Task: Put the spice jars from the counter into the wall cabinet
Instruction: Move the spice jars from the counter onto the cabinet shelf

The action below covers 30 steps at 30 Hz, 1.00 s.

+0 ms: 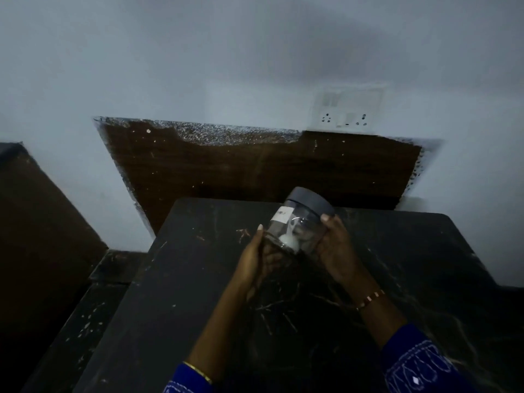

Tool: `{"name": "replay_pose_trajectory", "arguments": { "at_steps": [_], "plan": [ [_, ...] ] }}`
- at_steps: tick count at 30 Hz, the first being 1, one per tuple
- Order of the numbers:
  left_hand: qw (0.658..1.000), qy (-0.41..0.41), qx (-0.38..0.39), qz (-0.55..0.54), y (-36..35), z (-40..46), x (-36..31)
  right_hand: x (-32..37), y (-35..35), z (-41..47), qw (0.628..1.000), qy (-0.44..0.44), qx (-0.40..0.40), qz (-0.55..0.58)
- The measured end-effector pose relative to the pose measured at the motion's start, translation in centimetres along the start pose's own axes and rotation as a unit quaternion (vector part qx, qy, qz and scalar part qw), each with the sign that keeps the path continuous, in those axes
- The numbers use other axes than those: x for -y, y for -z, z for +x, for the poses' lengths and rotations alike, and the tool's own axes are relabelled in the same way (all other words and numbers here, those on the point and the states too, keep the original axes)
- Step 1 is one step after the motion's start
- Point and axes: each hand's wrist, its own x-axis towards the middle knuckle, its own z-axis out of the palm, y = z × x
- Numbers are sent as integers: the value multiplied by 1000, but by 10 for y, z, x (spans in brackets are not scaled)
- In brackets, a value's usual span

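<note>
Near the frame's centre, a clear jar (pixel 297 225) with a grey lid (pixel 310 201) is held between both hands above a dark counter (pixel 198 293), tilted so the lid points up and to the right. The left hand (pixel 255 262) cups the jar's lower left side, fingers curled round its base, thumb lying up along the wall. The right hand (pixel 334 248) clasps the right side, fingertips just under the lid's rim. Something white and rounded lies inside the jar.

A white label (pixel 281 216) sits on the jar just below the lid; its writing is too blurred to read.

Behind the counter, a brown wood panel (pixel 255 168) is set in the pale wall (pixel 198 52), its top edge speckled with white. A white socket plate (pixel 347 110) is mounted on the wall in the upper right, just above the panel. At the left edge stands a dark brown board (pixel 37 222). A bracelet (pixel 370 299) circles the right wrist, a thin bangle (pixel 198 371) the left, and blue sleeves (pixel 419 364) show at the bottom.
</note>
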Motion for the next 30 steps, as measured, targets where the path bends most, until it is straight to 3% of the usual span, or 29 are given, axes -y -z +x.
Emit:
{"name": "replay_pose_trajectory", "arguments": {
  "at_steps": [5, 9, 13, 18, 24, 30],
  "plan": [
    [997, -74, 28, 6, -57, -10, 12, 40, 17, -24, 996, 63, -31, 53],
    [990, -137, 18, -9, -100, -20, 26, 74, 36, -48, 993, 99, -36, -60],
    [977, -203, 34, 52, -143, -30, 31, 109, 57, -70, 983, 138, -2, -124],
    [946, -300, 61, 106, -208, -33, 23, 166, 81, -84, 965, 205, 40, -161],
    [913, -374, 75, 141, -288, -39, -2, 250, 97, -91, 929, 306, -14, -206],
    [830, -515, 76, 201, -380, -32, -53, 357, 99, -107, 867, 423, -14, -265]
  ]
}}
